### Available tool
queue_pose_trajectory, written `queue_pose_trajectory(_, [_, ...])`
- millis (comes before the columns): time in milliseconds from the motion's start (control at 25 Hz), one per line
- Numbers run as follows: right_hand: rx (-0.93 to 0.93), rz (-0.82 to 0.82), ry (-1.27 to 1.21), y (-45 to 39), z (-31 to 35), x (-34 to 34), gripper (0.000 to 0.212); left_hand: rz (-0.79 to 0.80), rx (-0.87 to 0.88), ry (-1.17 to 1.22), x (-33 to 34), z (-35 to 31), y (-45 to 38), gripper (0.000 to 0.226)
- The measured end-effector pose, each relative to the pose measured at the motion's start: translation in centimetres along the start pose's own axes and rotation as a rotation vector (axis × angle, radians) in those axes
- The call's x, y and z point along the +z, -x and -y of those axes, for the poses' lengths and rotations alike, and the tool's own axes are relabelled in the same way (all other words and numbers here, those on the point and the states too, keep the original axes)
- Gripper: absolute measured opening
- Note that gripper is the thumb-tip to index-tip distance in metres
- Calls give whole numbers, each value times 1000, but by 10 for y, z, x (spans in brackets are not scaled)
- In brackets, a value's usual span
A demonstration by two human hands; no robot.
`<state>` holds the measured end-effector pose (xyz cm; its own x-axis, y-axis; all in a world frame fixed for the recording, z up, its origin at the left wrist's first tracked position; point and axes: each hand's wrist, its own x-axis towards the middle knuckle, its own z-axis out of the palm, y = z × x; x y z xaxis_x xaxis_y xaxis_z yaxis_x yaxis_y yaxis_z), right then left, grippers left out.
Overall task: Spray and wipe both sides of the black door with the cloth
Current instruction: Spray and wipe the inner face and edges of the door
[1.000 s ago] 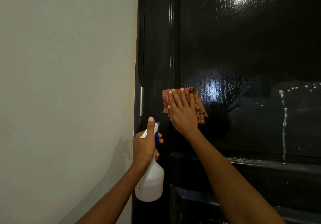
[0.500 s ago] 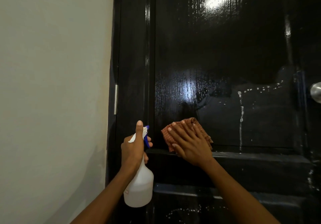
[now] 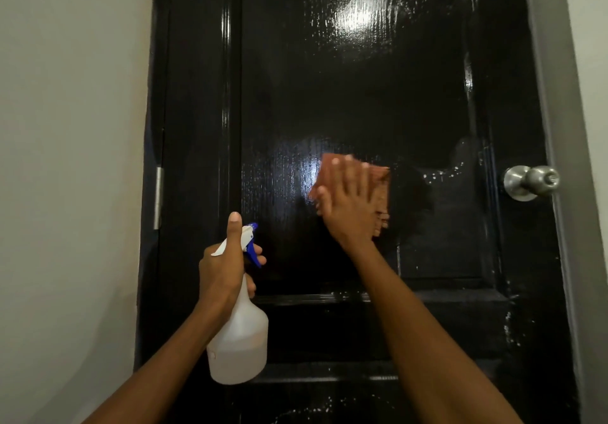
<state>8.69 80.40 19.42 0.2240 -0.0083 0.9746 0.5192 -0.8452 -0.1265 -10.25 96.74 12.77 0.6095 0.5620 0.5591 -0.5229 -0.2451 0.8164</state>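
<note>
Right grip (image 3: 350,203) flat, fingers straight — cloth (image 3: 381,190) beneath it against door (image 3: 362,94).

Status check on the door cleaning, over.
Left hand grips spray bottle. Right hand presses cloth flat on black door. Droplets near knob unwiped. Nothing in the way.

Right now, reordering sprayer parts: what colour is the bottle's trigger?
Blue trigger, white spray bottle; head view.

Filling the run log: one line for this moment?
left hand grips spray bottle | right hand presses cloth flat on black door
</note>
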Motion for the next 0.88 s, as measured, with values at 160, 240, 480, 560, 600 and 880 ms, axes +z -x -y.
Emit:
queue_pose_trajectory(160, [-813, 198, 203, 56, -31, 9, 65, 41, -7, -17, 23, -2, 4, 78])
queue_pose_trajectory(240, [-734, 141, 230, 41, -74, -8, 65, 86, -10, 0, 40, -7, 7, 79])
queue_pose_trajectory(480, [157, -25, 120, -34, -209, -81, 68, 214, 67, 30, 110, -43, 1, 81])
queue_pose_trajectory(560, [423, -80, -5, -48, -198, -83, 69, 225, 68, 48, 126, -50, 0, 82])
queue_pose_trajectory(600, [502, -90, -40, -52, -184, -80, 70, 233, 62, 65, 132, -52, 1, 83])
queue_pose_trajectory(880, [-357, 120, 203, -59, -188, -77, 67, 278, 73, 95, 177, -65, 4, 84])
